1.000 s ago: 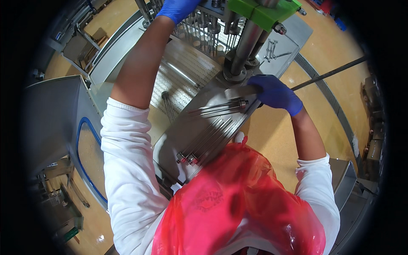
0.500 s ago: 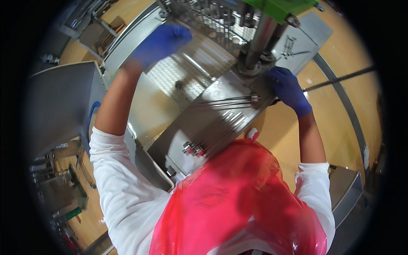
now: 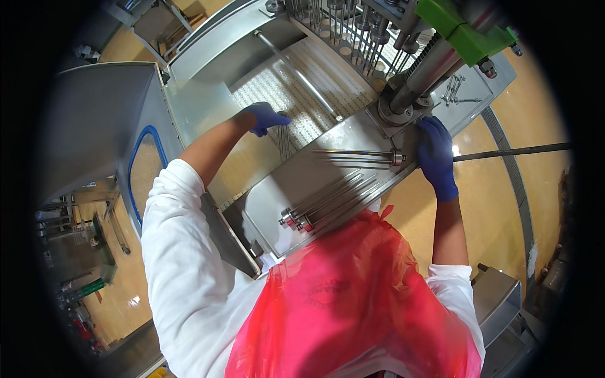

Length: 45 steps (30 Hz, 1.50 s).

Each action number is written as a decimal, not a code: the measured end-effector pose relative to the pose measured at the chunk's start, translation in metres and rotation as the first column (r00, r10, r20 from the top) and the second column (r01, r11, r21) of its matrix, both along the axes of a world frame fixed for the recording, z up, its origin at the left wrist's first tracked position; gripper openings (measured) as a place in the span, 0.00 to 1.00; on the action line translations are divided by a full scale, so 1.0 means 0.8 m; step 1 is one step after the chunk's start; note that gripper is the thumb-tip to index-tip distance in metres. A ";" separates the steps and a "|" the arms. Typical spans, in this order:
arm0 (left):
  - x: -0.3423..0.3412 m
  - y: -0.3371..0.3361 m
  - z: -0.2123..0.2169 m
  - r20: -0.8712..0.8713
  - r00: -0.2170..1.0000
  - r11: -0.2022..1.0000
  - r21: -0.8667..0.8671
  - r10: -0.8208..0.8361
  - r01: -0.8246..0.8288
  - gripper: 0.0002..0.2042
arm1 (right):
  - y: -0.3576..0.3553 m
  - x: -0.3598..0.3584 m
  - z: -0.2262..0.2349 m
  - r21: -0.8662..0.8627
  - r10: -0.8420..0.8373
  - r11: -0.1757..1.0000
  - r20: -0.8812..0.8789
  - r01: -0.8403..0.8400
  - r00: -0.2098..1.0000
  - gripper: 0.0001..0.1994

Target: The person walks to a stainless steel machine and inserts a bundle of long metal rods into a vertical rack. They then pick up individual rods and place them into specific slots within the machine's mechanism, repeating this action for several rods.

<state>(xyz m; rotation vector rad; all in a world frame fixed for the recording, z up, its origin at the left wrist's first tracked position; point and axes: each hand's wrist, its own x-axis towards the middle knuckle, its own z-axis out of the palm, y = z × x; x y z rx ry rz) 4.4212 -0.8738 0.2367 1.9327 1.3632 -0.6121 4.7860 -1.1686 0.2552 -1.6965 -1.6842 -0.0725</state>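
Observation:
My left hand (image 3: pixel 268 118), in a blue glove, is closed at the top end of a cluster of thin metal needles (image 3: pixel 283 142) over the perforated white conveyor. Its fingertips are partly hidden. My right hand (image 3: pixel 436 154), gloved in blue too, leans on the edge of the steel ledge (image 3: pixel 353 135) beside the machine's column, its fingers stretched forward. On that ledge lie more needle clusters: one (image 3: pixel 362 156) with its round head near my right hand, and others (image 3: pixel 337 198) with red-marked heads nearer my apron.
Rows of needles hang in the machine head (image 3: pixel 362 38) at the back, beside a thick column (image 3: pixel 422 75) with a green bracket (image 3: pixel 466 31). A metal bar (image 3: pixel 299 75) crosses above the conveyor (image 3: pixel 315 82). Small metal parts (image 3: pixel 455 91) lie on the far right shelf. A blue hose (image 3: pixel 145 135) hangs left.
My left hand has come down and right from above the machine's left side to the needle cluster on the conveyor and closed there. My right hand stays at the ledge. The view has shifted.

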 end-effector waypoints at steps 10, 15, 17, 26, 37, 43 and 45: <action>-0.042 0.013 -0.032 -0.240 0.797 0.795 0.131 -0.554 0.592 0.19 | -0.015 -0.047 0.046 0.064 -0.005 0.998 -0.094 0.011 0.996 0.18; -0.028 0.005 -0.033 -0.369 0.694 0.741 0.020 -0.618 0.671 0.22 | -0.021 -0.067 0.068 0.012 0.073 0.997 -0.057 -0.072 0.996 0.17; -0.033 -0.003 -0.039 -0.425 0.653 0.721 0.001 -0.626 0.692 0.22 | -0.023 -0.076 0.077 -0.018 0.124 0.992 -0.022 -0.124 0.992 0.16; -0.031 0.026 -0.072 -0.254 0.845 0.881 -0.181 -0.471 0.437 0.22 | -0.057 -0.078 0.058 -0.134 0.035 0.990 -0.117 -0.050 0.993 0.15; -0.034 0.039 -0.076 0.500 0.687 0.803 -0.558 0.527 -0.210 0.15 | -0.032 -0.087 0.040 -0.207 0.119 0.963 -0.255 -0.175 0.960 0.18; -0.024 0.069 -0.119 0.563 0.388 0.669 -0.475 0.730 -0.571 0.17 | -0.030 -0.087 0.040 -0.222 0.105 0.962 -0.229 -0.157 0.968 0.19; -0.021 0.076 -0.140 0.518 0.539 0.731 -0.298 0.664 -0.614 0.18 | -0.029 -0.087 0.039 -0.210 0.107 0.966 -0.209 -0.151 0.972 0.19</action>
